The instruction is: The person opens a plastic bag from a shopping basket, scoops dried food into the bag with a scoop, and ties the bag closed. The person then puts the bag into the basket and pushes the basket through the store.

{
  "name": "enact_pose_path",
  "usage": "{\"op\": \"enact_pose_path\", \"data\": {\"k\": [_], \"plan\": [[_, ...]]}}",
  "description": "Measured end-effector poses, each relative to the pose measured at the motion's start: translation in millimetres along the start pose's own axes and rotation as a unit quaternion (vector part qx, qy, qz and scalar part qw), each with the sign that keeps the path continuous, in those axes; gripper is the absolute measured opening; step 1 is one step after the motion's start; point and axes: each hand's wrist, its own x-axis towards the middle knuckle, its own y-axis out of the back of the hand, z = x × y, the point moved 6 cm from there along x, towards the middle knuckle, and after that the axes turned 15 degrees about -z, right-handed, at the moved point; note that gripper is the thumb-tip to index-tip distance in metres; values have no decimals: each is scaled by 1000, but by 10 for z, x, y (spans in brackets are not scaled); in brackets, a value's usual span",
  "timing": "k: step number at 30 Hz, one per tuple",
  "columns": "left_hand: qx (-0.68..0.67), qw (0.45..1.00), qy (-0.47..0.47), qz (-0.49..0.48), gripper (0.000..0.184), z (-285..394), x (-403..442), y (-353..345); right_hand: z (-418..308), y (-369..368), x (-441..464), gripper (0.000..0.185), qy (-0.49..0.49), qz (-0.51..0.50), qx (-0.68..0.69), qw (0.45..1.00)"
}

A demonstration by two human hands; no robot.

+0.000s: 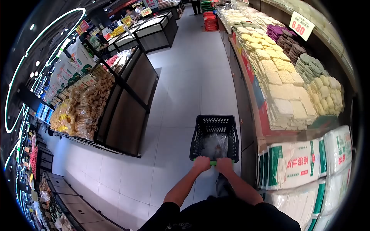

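Observation:
My left hand [202,164] and my right hand [224,166] are closed side by side around the green handle [213,163] of a black shopping basket cart [196,134]. A short piece of the handle shows between my fists. Inside the basket, near its handle end, lies a clear plastic bag [214,143]; what it contains is hard to make out. The perforated far wall of the basket points up the aisle.
Close on the right runs a counter of stacked noodles [293,106] with a 6.80 price sign [301,25] above and packaged noodles [295,163] nearer me. At left stands a display bin [121,115] of bagged goods [90,102]. Tiled floor [181,88] stretches ahead; a person [195,5] stands far off.

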Motion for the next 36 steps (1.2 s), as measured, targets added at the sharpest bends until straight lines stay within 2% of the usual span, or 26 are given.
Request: {"op": "enact_pose_path", "data": {"k": [2, 5, 7, 14, 18, 22, 23, 24, 27, 28, 31, 35, 36], "plan": [[5, 1000, 13, -18, 20, -85, 288, 191, 121, 171, 318, 16, 14, 26, -6, 1000], [21, 998, 21, -53, 22, -204, 657, 418, 307, 354, 685, 15, 6, -5, 24, 1000], [19, 998, 25, -63, 22, -304, 891, 558, 400, 549, 908, 15, 10, 9, 27, 1000], [-14, 997, 57, -50, 22, -546, 1511, 1065, 676, 1083, 1602, 16, 53, 1, 38, 998], [-44, 996, 49, -65, 21, -294, 1952, 1172, 1088, 1154, 1937, 18, 54, -110, -13, 992], [-127, 987, 97, -17, 22, -319, 2176, 1253, 1248, 1556, 2314, 20, 123, -190, -99, 969], [-164, 981, 105, -22, 24, -214, 2194, 1435, 1375, 1623, 2486, 21, 141, -192, -124, 963], [-211, 970, 114, -47, 27, -244, 2388, 1250, 1440, 1619, 2577, 21, 158, -203, -143, 956], [-330, 930, 161, -31, 32, -171, 2602, 1479, 1547, 1886, 2985, 21, 236, -201, -227, 923], [-363, 915, 170, -33, 33, -165, 2688, 1492, 1524, 1984, 3096, 21, 282, -212, -225, 908], [-433, 880, 193, -26, 35, -336, 2908, 1662, 1473, 2091, 3590, 20, 304, -282, -256, 873], [-529, 820, 217, 5, 38, -636, 3315, 1726, 1183, 2284, 4209, 19, 409, -300, -329, 796], [-559, 797, 230, 13, 38, -713, 3391, 1723, 1082, 2352, 4360, 15, 424, -296, -319, 794]]}}
